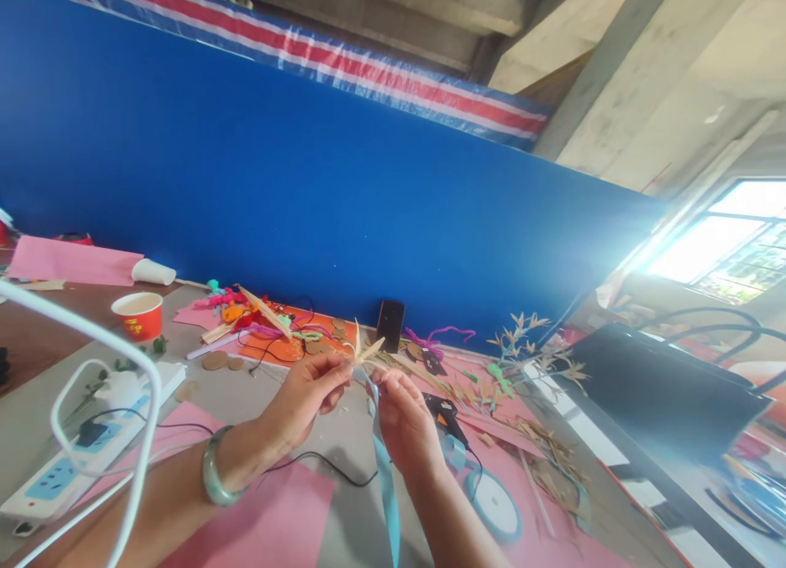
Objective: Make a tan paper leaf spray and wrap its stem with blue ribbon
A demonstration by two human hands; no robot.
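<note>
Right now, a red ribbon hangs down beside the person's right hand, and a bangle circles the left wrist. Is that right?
Not quite: in the head view, the ribbon is light blue, not red. It does hang beside the right hand, and the bangle circles the left wrist.

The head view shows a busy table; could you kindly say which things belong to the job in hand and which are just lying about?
In the job:
pale petal-like piece, in the left hand
blue ribbon, in the right hand
ribbon spool, probably
apparent glue gun, perhaps

Seemingly just lying about:
red cup
tipped white cup
black phone
</note>
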